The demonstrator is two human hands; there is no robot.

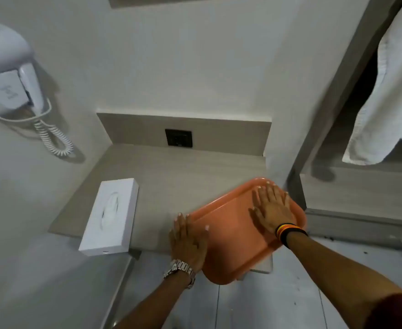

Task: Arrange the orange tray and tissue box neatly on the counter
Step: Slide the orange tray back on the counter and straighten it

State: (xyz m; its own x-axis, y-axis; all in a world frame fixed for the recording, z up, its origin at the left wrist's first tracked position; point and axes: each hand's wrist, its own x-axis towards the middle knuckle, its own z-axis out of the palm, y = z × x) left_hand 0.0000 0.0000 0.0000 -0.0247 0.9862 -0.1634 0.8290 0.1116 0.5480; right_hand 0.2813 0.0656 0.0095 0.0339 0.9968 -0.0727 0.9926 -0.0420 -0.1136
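Observation:
An orange tray (230, 236) lies skewed at the right front corner of the beige counter (171, 176), its near part hanging over the front edge. My right hand (272, 208) rests flat inside the tray with fingers spread. My left hand (188, 241) lies flat on the tray's left rim, thumb over the rim and fingers on the counter. Neither hand grips anything. A white tissue box (109, 216) lies at the counter's left front, its near end slightly past the edge, a hand's width left of my left hand.
A dark wall socket (178, 138) sits in the backsplash. A white hair dryer (7, 74) with a coiled cord (53, 136) hangs on the left wall. A white towel (389, 86) hangs at right beside a wall corner (287, 148) next to the tray. Tiled floor lies below.

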